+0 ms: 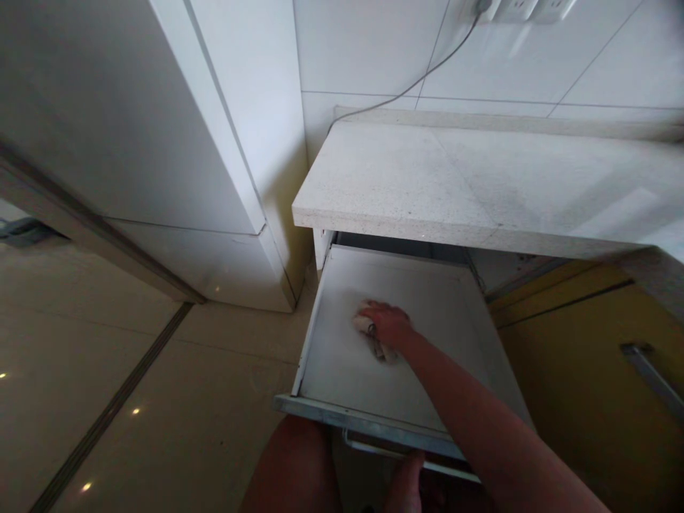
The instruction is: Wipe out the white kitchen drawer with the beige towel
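At the drawer's front edge, the left hand is seen below the metal handle; its grip cannot be told. Further in, a crumpled, pale cloth is pressed flat to the white drawer floor, left of centre, under the right hand. Beyond, the speckled counter overhangs.

A pale speckled countertop spans the upper right, below white wall tiles. A grey cable trails down to it. White cabinet upper left; yellow cupboard door lower right; glossy beige floor lower left.
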Tool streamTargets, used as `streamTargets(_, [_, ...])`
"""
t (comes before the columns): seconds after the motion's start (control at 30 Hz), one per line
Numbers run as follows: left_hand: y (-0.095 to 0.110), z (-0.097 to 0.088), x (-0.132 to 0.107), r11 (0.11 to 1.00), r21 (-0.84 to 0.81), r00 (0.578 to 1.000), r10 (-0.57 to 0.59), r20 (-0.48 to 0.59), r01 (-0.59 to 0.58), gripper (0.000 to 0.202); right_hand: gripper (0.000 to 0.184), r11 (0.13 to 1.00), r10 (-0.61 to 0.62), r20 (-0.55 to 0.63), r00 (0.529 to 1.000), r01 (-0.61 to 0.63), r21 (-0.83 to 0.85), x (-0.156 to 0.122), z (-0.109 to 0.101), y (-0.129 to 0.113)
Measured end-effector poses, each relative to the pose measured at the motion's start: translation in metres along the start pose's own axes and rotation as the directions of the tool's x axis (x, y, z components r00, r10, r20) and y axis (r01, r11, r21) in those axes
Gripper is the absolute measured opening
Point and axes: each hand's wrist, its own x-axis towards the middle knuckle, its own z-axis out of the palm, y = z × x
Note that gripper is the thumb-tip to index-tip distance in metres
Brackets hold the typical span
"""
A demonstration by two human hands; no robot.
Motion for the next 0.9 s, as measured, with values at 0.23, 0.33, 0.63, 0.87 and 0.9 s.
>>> streamTargets(0.23, [0.018,0.001,-0.017,0.993,0.108,0.997,-0.057,0.053,0.051,0.074,0.057,0.941,0.338,-0.018,0.941,-0.338,0.003,-0.037,-0.007,0.062])
streamTargets(0.33, [0.026,0.002,-0.027,0.985,0.163,0.992,-0.066,0.112,0.047,0.077,0.063,0.980,0.189,0.069,0.980,-0.192,0.049,-0.048,-0.011,0.033])
streamTargets(0.63, [0.087,-0.003,-0.119,0.684,0.516,0.834,0.264,0.484,-0.516,0.029,0.062,0.915,0.070,-0.082,0.994,-0.031,0.401,-0.096,-0.049,-0.046])
streamTargets(0.87, [0.202,-0.020,-0.151,-0.078,0.660,0.447,0.676,0.586,-0.747,0.020,0.021,0.778,0.295,-0.390,0.872,0.018,0.628,-0.213,-0.043,-0.056])
streamTargets(0.9, [0.214,-0.023,-0.134,-0.183,0.688,0.421,0.673,0.608,-0.702,0.021,0.020,0.740,0.361,-0.406,0.839,0.007,0.673,-0.227,-0.038,-0.068])
